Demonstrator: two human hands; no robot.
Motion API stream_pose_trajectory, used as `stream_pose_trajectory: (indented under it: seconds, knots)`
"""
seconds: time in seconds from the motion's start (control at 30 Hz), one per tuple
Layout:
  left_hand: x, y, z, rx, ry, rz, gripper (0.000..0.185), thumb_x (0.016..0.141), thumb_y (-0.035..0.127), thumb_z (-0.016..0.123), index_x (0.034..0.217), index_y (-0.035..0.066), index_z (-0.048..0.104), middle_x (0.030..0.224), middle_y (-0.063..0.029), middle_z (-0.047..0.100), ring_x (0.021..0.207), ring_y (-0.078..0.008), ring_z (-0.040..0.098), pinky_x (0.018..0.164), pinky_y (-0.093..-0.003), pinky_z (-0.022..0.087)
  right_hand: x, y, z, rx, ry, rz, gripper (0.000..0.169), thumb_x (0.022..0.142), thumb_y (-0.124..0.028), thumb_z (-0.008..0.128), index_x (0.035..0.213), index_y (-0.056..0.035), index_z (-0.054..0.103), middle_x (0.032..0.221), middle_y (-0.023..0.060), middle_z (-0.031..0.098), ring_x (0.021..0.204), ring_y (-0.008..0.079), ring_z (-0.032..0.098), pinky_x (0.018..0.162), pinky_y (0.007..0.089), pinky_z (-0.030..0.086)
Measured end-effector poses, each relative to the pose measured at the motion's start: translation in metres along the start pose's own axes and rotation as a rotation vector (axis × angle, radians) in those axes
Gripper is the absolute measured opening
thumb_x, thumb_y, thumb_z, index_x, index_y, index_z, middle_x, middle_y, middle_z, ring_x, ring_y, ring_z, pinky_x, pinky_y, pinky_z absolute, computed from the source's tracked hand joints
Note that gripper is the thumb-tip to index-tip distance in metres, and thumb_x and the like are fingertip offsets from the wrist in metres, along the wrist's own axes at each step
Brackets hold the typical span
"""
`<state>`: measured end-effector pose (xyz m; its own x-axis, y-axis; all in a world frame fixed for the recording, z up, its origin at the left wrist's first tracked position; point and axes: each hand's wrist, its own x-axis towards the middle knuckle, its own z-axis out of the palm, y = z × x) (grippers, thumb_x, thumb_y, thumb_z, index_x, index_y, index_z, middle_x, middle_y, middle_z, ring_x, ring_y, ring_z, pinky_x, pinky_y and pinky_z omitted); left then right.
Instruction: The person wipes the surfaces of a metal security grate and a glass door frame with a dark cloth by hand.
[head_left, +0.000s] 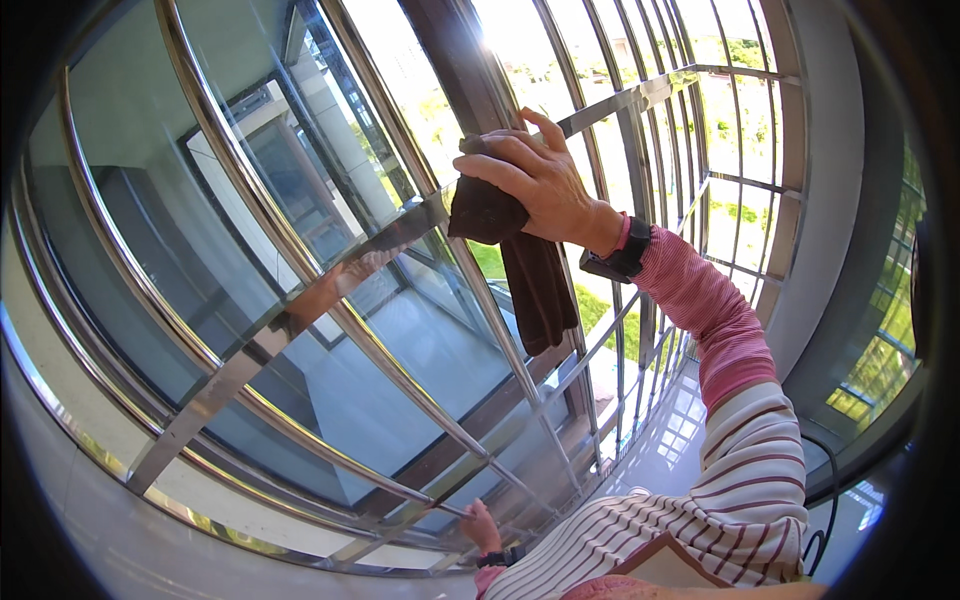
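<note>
My right hand (536, 176) holds a dark brown cloth (487, 206) against the flat polished metal crossbar (330, 289) of a window guard. Part of the cloth hangs down below the hand in a long fold, in front of the upright bars. My fingers are spread over the bunched part, and the thumb is hidden. Lower down, my left hand (481, 526) grips a round metal bar (405, 491) of the same guard. A dark band is on each wrist.
Behind the bars are glass panes (405, 352) in brown frames. More barred grille (739, 142) continues on the right, with greenery outside. A pale wall (821, 172) stands beside it. Light tiled floor (97, 517) lies below, and a black cable (831, 487) hangs near my right side.
</note>
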<state>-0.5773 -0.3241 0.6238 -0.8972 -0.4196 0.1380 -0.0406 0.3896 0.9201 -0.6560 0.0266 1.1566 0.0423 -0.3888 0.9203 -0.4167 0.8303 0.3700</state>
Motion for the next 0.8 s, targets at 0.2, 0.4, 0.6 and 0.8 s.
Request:
stream_pose_trajectory:
  seconds: [0.2,0.4,0.6,0.8]
  knots:
    - [0.003,-0.003,0.0,-0.036,0.044,0.011,0.034,0.085,0.024,0.055,0.061,-0.001,0.057,0.053,-0.0093,0.055,0.048,-0.0214,0.051,0.05,-0.0366,0.04,-0.016,-0.005,0.001,-0.112,-0.005,0.003,0.072,0.066,-0.016,0.081,0.129,-0.0256,0.049,0.122,0.0057,0.051,0.115,0.0245,0.05,0.104,0.0499,0.03]
    - [0.002,0.004,0.003,-0.017,0.048,0.021,0.034,0.086,0.022,0.056,0.062,-0.002,0.058,0.054,-0.0116,0.057,0.048,-0.0242,0.052,0.049,-0.0382,0.04,-0.013,0.024,-0.026,-0.11,0.121,0.176,0.074,0.064,0.003,0.069,0.131,-0.0164,0.047,0.119,0.0092,0.055,0.112,0.0296,0.052,0.094,0.0412,0.037]
    - [-0.005,0.009,0.005,-0.008,0.106,0.066,0.035,0.088,0.02,0.055,0.06,-0.002,0.054,0.053,-0.015,0.054,0.047,-0.0288,0.051,0.049,-0.0421,0.037,-0.024,0.06,-0.032,-0.238,0.017,0.331,0.051,0.072,-0.001,0.053,0.122,-0.013,0.05,0.105,0.0073,0.065,0.102,0.0274,0.06,0.097,0.0439,0.033]
    - [-0.001,0.002,-0.002,0.082,0.096,0.088,0.034,0.087,0.025,0.055,0.066,-0.001,0.056,0.055,-0.0157,0.055,0.047,-0.0297,0.052,0.047,-0.0426,0.041,-0.011,0.019,-0.014,0.077,0.171,0.31,0.054,0.073,0.002,0.059,0.123,-0.0145,0.051,0.09,0.0066,0.063,0.083,0.0302,0.056,0.084,0.0386,0.039]
